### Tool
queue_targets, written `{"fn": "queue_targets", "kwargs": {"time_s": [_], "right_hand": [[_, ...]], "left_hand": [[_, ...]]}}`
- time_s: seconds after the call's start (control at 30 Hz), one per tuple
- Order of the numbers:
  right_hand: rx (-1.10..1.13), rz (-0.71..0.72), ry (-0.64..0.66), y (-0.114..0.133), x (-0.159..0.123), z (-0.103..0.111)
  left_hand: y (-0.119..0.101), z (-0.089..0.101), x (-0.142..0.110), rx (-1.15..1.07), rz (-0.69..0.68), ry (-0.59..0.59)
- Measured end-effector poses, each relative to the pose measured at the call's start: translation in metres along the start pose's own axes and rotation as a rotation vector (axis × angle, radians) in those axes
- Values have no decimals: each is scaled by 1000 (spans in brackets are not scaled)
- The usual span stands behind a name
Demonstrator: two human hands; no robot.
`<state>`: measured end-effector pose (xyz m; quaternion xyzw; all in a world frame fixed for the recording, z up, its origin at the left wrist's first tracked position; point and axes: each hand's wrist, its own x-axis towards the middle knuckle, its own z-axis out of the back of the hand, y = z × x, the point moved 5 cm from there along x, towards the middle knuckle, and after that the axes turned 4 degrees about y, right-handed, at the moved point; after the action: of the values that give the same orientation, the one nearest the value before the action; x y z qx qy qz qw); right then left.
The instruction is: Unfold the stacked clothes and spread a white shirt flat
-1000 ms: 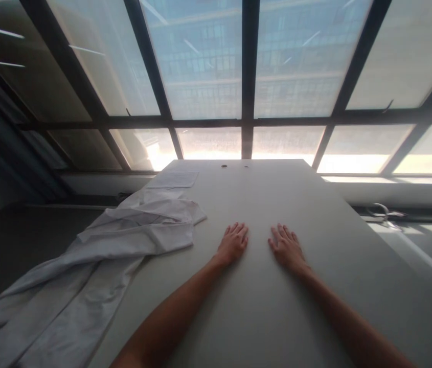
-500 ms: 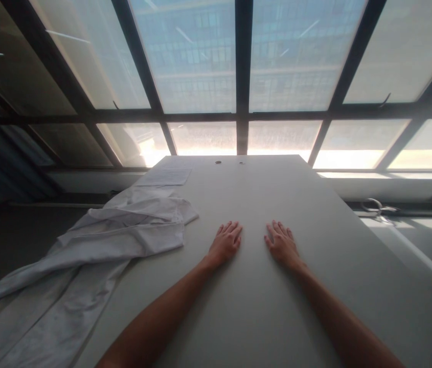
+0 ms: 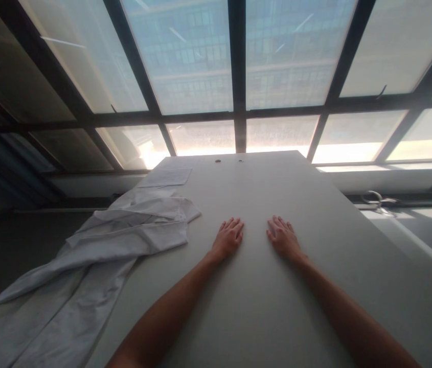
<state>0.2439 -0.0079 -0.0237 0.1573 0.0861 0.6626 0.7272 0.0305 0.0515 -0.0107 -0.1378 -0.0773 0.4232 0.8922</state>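
Left hand: my left hand (image 3: 228,239) lies palm down on the white counter (image 3: 254,194), its fingers (image 3: 234,224) extended, slightly spread, with nothing in their hold.
Right hand: my right hand (image 3: 283,240) mirrors it, flat on the counter, fingers stretched out and holding nothing; a strip of white surface separates the two hands.
Pale cloth: a crumpled cloth (image 3: 135,245), seemingly a garment, lies along the counter's left side, near my left hand but apart from it, and runs down to the lower left corner of the view, covering the counter's left edge.
Folds: the cloth lies in loose, uneven layers, with long creases along it and a bunched far end; as I judge it, no neat fold or smoothing is done, and any handling of it is left, since neither hand touches it.
Paper sheet: a flat sheet (image 3: 167,177) lies beyond the cloth at the counter's far left; whether the two touch, I cannot tell.
Far end: a small dark round spot (image 3: 218,161) and a smaller mark (image 3: 241,161) sit near the counter's far edge, before the windows (image 3: 200,61).
Right side: a shiny curved object (image 3: 372,197), too blurred to name, shows beyond the counter.
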Motion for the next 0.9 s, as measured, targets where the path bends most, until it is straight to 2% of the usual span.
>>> {"fn": "queue_targets", "kwargs": {"time_s": [0.9], "right_hand": [[-12, 6, -4, -2, 0, -1]], "left_hand": [[4, -4, 1, -9, -17, -20]]}}
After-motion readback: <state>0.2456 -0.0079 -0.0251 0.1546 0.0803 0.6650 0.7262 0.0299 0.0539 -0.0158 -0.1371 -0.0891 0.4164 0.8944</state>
